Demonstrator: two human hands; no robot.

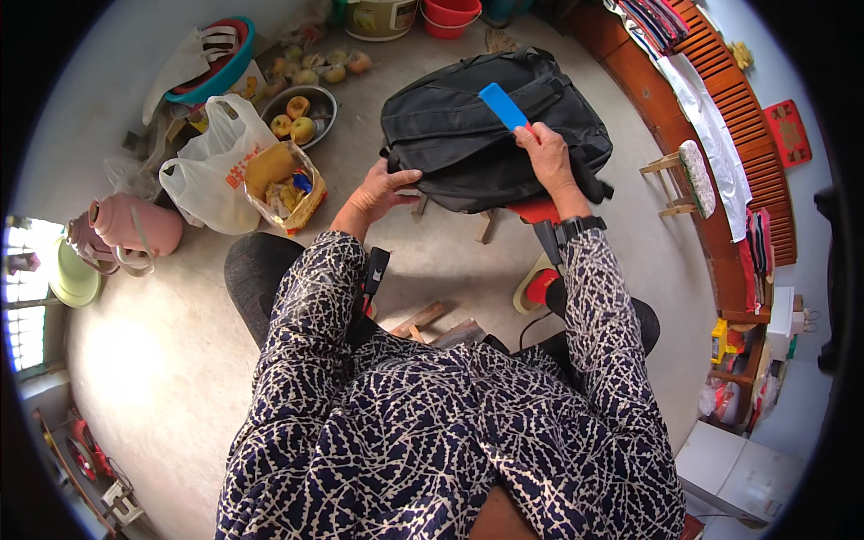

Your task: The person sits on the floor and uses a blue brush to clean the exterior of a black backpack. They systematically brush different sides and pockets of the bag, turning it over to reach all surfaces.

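A black backpack [445, 135] lies in front of me, with straps and a zip seam showing on its upper face. My left hand [378, 192] grips its lower left corner, thumb against the fabric. In my right hand [548, 158] is a flat blue-headed tool [503, 106] with a red handle, held over the middle of the backpack. The tool's underside is hidden, and I cannot tell whether it touches the fabric. Wooden legs [484, 226] show under the bag, along with a red patch [535, 210]; most of that support is covered.
To the left are a white plastic bag [216, 169], an open bag of scraps [273, 158], a metal bowl [329, 101] of fruit and pink thermos flasks [135, 223]. A red bucket [451, 17] stands behind. A small stool [695, 179] and a wooden bench [742, 135] are at right.
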